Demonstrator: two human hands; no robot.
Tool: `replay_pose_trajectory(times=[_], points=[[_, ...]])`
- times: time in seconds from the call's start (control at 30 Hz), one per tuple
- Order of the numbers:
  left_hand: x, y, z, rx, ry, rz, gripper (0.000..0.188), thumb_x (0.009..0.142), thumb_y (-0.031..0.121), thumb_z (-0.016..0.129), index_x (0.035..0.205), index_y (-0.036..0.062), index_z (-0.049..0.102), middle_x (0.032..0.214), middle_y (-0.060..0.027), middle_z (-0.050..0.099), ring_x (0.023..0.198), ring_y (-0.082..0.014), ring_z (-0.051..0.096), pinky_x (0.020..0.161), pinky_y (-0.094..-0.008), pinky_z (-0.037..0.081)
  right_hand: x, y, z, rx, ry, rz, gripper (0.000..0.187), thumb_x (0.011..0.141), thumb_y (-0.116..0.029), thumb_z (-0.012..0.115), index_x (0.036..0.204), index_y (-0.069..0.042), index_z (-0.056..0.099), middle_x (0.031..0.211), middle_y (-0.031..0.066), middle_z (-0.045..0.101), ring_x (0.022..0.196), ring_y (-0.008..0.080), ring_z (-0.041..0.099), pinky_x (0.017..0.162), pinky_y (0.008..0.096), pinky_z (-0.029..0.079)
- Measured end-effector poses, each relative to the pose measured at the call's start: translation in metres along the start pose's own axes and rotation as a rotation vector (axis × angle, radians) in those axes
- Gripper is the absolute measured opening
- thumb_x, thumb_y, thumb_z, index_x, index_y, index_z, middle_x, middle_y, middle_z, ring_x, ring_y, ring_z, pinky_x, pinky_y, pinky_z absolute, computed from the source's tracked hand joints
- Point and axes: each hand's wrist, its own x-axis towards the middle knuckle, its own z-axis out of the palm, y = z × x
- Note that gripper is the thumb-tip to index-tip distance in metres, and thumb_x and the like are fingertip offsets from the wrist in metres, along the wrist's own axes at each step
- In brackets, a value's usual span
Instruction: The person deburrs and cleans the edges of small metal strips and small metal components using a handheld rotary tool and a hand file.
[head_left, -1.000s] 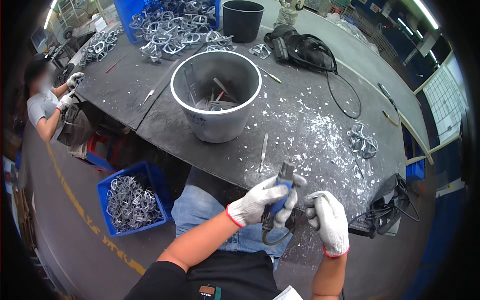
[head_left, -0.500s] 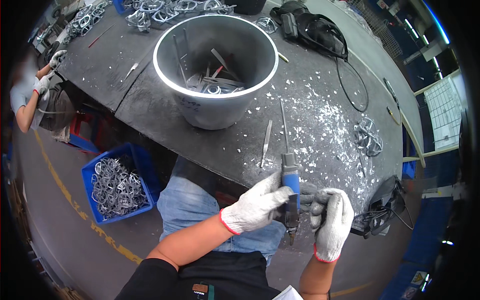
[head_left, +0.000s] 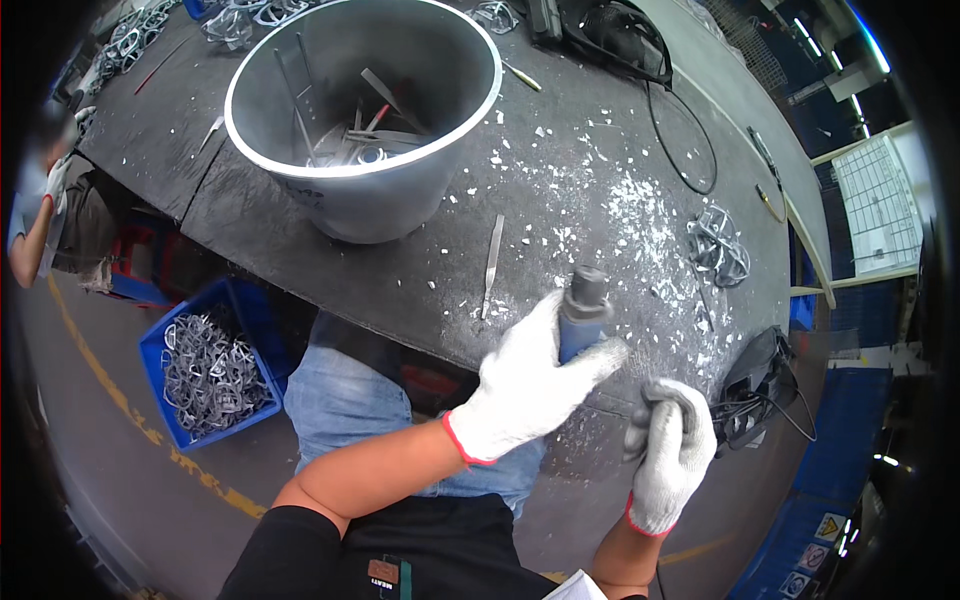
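Observation:
My left hand (head_left: 530,385), in a white knitted glove with a red cuff, is wrapped round the blue body of an air file (head_left: 583,325). Its dark grey nose is tilted up, and the thin file blade cannot be made out. To the right, my right hand (head_left: 672,445), gloved the same way, is held apart from the tool with its fingers curled together. Whatever those fingers hold, if anything, is hidden. Beyond my left hand, a flat metal strip (head_left: 493,265) lies on the dark workbench (head_left: 400,290), among white flakes.
A large grey bucket (head_left: 380,205) holding metal strips stands on the bench. Wire-like metal parts (head_left: 718,245) lie at right, near a black bag (head_left: 755,395). A blue crate (head_left: 215,435) of similar parts is at lower left. Another person (head_left: 45,200) works at far left.
My left hand has raised the air file and tipped its nose up, so the blade no longer shows. The right hand is now farther from the tool. The whole view has shifted slightly.

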Motion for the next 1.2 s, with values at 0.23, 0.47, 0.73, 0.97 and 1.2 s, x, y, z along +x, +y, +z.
replay_pose_trajectory(times=[0.23, 0.47, 0.73, 0.97, 1.2], points=[[-0.001, -0.014, 0.002, 0.712, 0.104, 0.373, 0.075, 0.092, 0.02, 0.071, 0.149, -0.0113, 0.033, 0.119, -0.0291, 0.067, 0.097, -0.043, 0.072, 0.083, -0.0443, 0.058, 0.033, -0.002, 0.016, -0.34, -0.141, -0.637, 0.022, 0.092, 0.008, 0.063, 0.112, 0.002, 0.071, 0.096, 0.0122, 0.071, 0.08, 0.0157, 0.068, 0.071, 0.0268, 0.053], [0.022, -0.02, -0.008, 0.865, 0.205, 0.627, 0.082, 0.081, 0.033, 0.085, 0.146, 0.0008, 0.046, 0.097, -0.0172, 0.074, 0.075, -0.0361, 0.074, 0.064, -0.0426, 0.058, 0.053, 0.007, 0.026, -0.461, -0.003, -0.708, 0.022, 0.089, 0.005, 0.069, 0.111, 0.0, 0.073, 0.096, 0.0158, 0.072, 0.084, 0.0255, 0.071, 0.075, 0.0326, 0.056], [0.037, -0.024, -0.017, 0.726, 0.19, 0.535, 0.08, 0.082, 0.025, 0.082, 0.148, 0.0008, 0.045, 0.082, -0.0154, 0.073, 0.068, -0.0364, 0.074, 0.063, -0.0422, 0.059, 0.081, 0.007, 0.044, -0.491, 0.001, -0.786, 0.022, 0.089, 0.001, 0.073, 0.11, -0.002, 0.075, 0.094, 0.0152, 0.071, 0.078, 0.0229, 0.073, 0.069, 0.0305, 0.056], [0.04, -0.024, -0.021, 0.756, 0.13, 0.474, 0.081, 0.084, 0.032, 0.078, 0.149, -0.0012, 0.042, 0.1, -0.0246, 0.073, 0.081, -0.0402, 0.074, 0.07, -0.0462, 0.06, 0.1, 0.01, 0.058, -0.483, -0.028, -0.886, 0.025, 0.086, -0.003, 0.078, 0.11, -0.004, 0.076, 0.093, 0.0146, 0.071, 0.078, 0.0252, 0.073, 0.069, 0.0325, 0.057], [0.042, -0.029, -0.019, 0.806, 0.189, 0.507, 0.082, 0.078, 0.024, 0.08, 0.148, 0.0004, 0.046, 0.092, -0.0202, 0.072, 0.075, -0.0376, 0.074, 0.065, -0.0432, 0.059, 0.097, 0.006, 0.056, -0.712, -0.047, -1.014, 0.027, 0.085, -0.007, 0.08, 0.111, -0.003, 0.074, 0.09, 0.013, 0.07, 0.074, 0.0285, 0.071, 0.064, 0.0363, 0.056]])
